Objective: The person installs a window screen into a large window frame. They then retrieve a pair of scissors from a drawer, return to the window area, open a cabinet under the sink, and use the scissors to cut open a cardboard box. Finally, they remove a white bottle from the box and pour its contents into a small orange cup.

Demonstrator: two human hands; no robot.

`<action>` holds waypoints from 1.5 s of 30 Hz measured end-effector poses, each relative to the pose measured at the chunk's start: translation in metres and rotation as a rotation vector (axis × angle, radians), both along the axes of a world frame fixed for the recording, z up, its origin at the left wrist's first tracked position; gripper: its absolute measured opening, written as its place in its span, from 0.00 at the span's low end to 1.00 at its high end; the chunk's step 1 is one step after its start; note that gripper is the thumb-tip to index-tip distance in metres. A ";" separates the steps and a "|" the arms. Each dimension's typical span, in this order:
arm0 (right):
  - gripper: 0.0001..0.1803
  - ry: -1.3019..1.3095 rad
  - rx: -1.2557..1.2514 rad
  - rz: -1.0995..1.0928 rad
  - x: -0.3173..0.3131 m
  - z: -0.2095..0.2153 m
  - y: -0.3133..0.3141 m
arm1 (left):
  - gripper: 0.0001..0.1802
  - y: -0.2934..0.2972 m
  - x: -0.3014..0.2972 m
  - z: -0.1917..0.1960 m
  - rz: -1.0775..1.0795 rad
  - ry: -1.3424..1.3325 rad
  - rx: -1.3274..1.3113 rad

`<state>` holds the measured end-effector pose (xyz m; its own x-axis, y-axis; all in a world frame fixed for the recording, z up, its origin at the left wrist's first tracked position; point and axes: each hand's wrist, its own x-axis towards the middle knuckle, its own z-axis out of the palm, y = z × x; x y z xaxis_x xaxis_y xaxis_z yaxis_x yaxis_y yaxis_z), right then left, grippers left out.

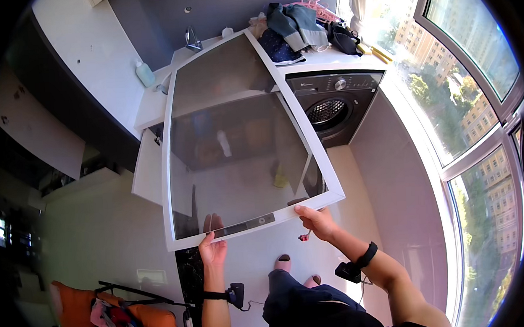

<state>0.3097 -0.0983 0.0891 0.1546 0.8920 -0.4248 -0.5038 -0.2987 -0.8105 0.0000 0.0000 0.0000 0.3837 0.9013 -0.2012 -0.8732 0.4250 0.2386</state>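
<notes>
A large rectangular panel [225,147] with a white frame and dark, shiny, glass-like face lies tilted before me. Its far end reaches the counter by the tap. Along the near edge runs a narrow grey strip with a small round mark. My left hand [212,252] is closed on the near edge, left of the middle, thumb on the frame and most fingers hidden below. Near the right corner my right hand [316,221] grips the same edge, thumb on top. A small red connector on a wire [304,237] hangs under the right hand.
A dark front-loading washing machine [330,108] sits under the white counter [327,59], on which clothes [296,28] and pink hangers [313,4] are heaped. Windows [465,87] line the right. An open white cabinet door [148,169] stands left; a folding chair with orange cushions [74,309] is lower left.
</notes>
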 end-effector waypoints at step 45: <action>0.43 -0.074 -0.611 0.273 0.068 -0.127 -0.005 | 0.13 0.017 0.022 -0.145 -0.004 0.329 -0.804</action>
<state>0.3779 -0.1033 -0.0375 0.0055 0.5059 -0.8626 -0.2949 -0.8234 -0.4848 0.0216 0.0166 -0.1450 0.1972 0.4372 -0.8775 -0.8109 0.5758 0.1046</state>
